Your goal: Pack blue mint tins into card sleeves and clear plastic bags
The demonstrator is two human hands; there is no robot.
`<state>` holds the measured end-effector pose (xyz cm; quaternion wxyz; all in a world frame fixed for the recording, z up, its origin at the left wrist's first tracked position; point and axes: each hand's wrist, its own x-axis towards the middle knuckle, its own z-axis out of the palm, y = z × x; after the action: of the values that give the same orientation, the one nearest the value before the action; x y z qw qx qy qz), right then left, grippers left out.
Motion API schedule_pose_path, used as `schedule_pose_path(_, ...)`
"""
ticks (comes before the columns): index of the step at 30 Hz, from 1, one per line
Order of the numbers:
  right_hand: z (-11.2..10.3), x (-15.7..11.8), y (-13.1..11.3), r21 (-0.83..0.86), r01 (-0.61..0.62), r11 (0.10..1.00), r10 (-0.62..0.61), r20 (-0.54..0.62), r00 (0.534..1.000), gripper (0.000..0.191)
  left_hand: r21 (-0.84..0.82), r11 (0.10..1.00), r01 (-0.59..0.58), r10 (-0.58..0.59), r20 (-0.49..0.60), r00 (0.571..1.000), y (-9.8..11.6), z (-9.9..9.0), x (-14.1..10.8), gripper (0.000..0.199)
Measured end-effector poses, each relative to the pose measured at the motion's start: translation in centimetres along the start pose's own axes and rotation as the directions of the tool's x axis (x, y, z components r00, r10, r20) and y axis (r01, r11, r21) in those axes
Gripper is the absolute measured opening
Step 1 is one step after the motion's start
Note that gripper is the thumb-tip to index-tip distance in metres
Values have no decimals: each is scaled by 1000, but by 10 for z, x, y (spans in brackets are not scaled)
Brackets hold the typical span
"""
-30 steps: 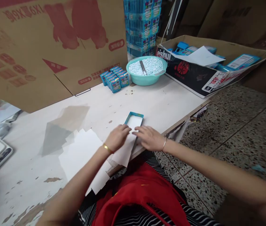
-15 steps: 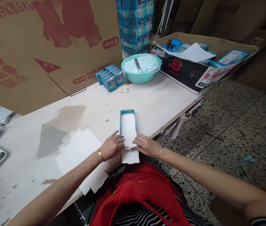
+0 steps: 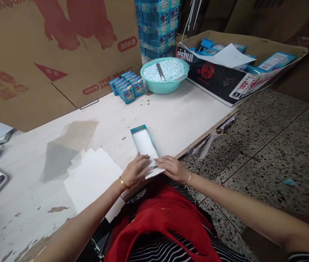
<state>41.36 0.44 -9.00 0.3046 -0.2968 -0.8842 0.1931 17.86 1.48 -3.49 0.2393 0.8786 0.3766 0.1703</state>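
Carton [image 3: 144, 141] turned, hands [image 3: 135, 171] flanking near end

We have our left hand [image 3: 136, 170] and right hand [image 3: 174, 169] at the near end of a blue box [image 3: 145, 141].
The box's white inside faces up, and our fingers meet its near end from both sides, the left ones slightly blurred. To our left, white sheets [image 3: 92, 178] overlap on the table [image 3: 176, 118]; farther back we see blue packs [image 3: 128, 90], a bowl [image 3: 165, 87] of pale pellets [image 3: 174, 69], and an open carton [image 3: 217, 83].
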Motion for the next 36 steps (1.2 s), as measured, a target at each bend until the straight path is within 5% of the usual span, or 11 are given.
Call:
schedule_pose_path(7,14,27,-18,189,-359,914,393,-197,898,30,-102,994,49,-62,-129,990,-3,8,2,45)
schedule_pose_path(9,17,24,-18,134,-360,923,382,-226,896,31,-85,991,106,-120,-179,977,0,14,4,34)
schedule_pose_path(12,20,17,-14,-39,-224,974,216,-137,967,26,40,993,115,-106,-172,979,3,19,3,20)
schedule_pose_path(16,20,14,-12,-182,-199,963,194,-42,980,17,317,948,14,-4,-30,1000,13,16,0,26)
schedule_pose_path(20,17,21,-14,-119,-227,966,227,-13,974,9,486,873,45,-115,116,987,24,13,5,36)
schedule_pose_path(24,12,32,-17,-67,-237,969,239,28,971,7,478,872,105,-260,272,926,26,6,24,29)
schedule_pose_path(31,6,43,-11,102,-229,968,218,105,970,5,393,909,142,-367,587,722,15,-20,62,20)
schedule_pose_path(34,1,42,-8,324,-231,917,219,74,973,19,388,908,160,-383,613,691,15,-20,66,20)
schedule_pose_path(36,2,43,-7,421,-290,859,324,-8,946,29,393,899,191,-407,596,692,16,-16,63,22)
